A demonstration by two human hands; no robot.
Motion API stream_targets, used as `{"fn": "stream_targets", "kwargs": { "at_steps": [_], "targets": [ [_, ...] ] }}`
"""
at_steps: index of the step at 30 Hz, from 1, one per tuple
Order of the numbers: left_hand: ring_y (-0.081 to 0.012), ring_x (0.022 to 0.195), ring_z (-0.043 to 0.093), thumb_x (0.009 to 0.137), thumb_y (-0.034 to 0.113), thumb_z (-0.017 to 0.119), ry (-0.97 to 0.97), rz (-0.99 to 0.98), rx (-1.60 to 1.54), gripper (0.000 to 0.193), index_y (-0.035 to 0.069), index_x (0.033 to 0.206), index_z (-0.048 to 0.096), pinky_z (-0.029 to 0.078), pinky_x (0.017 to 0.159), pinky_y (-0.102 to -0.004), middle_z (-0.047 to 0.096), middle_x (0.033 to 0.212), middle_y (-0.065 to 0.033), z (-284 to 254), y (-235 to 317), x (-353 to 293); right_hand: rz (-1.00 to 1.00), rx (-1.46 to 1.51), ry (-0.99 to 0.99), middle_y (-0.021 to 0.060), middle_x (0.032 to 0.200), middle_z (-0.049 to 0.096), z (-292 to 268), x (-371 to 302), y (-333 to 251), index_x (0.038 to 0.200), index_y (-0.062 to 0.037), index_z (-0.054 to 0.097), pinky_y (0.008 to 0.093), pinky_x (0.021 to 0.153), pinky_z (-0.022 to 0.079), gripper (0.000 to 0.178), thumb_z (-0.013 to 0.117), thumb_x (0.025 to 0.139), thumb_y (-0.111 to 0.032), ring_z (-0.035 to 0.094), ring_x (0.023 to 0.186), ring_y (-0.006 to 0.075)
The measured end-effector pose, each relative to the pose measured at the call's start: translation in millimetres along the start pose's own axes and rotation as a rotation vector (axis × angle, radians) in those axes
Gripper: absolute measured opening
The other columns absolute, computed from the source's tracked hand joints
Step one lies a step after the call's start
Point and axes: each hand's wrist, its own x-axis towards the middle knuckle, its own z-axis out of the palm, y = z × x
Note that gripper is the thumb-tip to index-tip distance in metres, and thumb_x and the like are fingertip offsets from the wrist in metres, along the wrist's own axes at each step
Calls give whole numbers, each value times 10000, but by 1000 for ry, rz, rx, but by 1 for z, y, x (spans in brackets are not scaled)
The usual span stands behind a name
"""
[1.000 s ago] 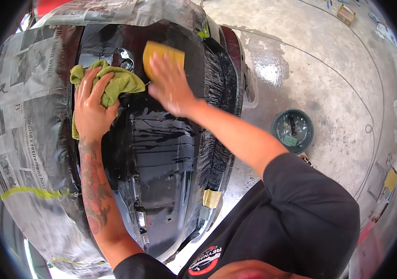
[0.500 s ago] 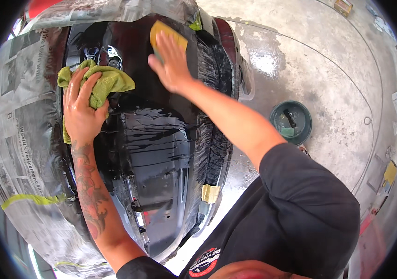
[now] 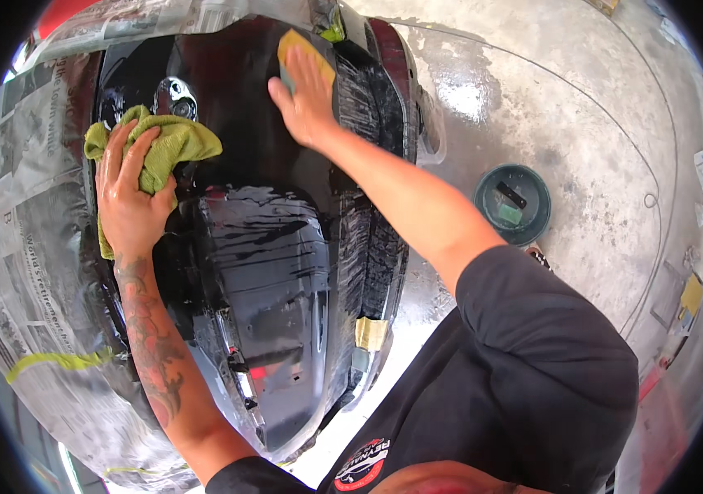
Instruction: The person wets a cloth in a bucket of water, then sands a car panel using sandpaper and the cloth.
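Note:
A black car body panel [image 3: 240, 107], glossy and wet in places, lies in front of me. On its left part my left hand [image 3: 133, 206] is closed on a crumpled green cloth [image 3: 178, 144], which rests against the surface. Farther up, toward the right edge of the panel, my right hand [image 3: 308, 103] presses flat on a yellow sheet of sandpaper [image 3: 292, 43]. A grey-green edge shows beside the palm; whether it is a backing pad I cannot tell. The sheet's underside is hidden.
Newspaper masking [image 3: 38, 247] covers the body at left, with yellow-green tape [image 3: 55, 361]. A dark bucket [image 3: 485, 193] on the concrete floor holds water, a black block and a green pad. A folded yellow sheet [image 3: 371, 333] lies near the bumper. A thin hose [image 3: 586, 89] crosses the floor.
The right hand and sandpaper have slid a little right across the panel. The left hand keeps its place on it with the cloth. The whole view has shifted slightly.

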Motion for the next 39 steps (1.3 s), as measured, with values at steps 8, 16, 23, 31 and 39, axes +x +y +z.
{"fn": "stream_targets", "kwargs": {
  "at_steps": [8,16,23,31,39],
  "targets": [
    [-385,1333,551,731,27,694,-21,-35,37,552,68,1281,680,427,1127,-460,594,1422,-153,-7,-7,-18,-44,44,-382,272,1701,70,3,-202,-11,1625,51,132,588,1249,39,831,413,1066,-495,15,1577,466],
    [-364,1296,569,697,40,732,20,2,-21,567,109,1258,694,437,1108,-470,613,1388,-109,4,1,-1,60,91,87,240,1679,221,-10,37,32,1603,16,271,486,1260,137,805,375,1059,-568,173,1562,396],
    [-365,1305,567,695,45,733,-5,-24,13,566,104,1257,699,435,1113,-470,612,1397,-110,1,-7,-11,130,53,-376,285,1699,33,0,-215,2,1622,74,59,576,1251,19,904,342,1064,-578,-21,1585,439],
    [-370,1319,559,697,39,726,-6,-5,-33,570,99,1263,697,428,1121,-470,614,1393,-117,8,1,3,166,38,-92,214,1714,113,-6,-38,44,1642,3,103,549,1259,63,837,351,1066,-551,47,1597,371],
    [-380,1330,555,696,40,718,-5,-27,-4,567,94,1260,701,427,1125,-474,616,1395,-118,4,-3,-5,12,-133,-533,269,1698,90,-24,-229,3,1620,54,149,603,1240,97,825,397,1069,-508,30,1586,436]
  ]
}}
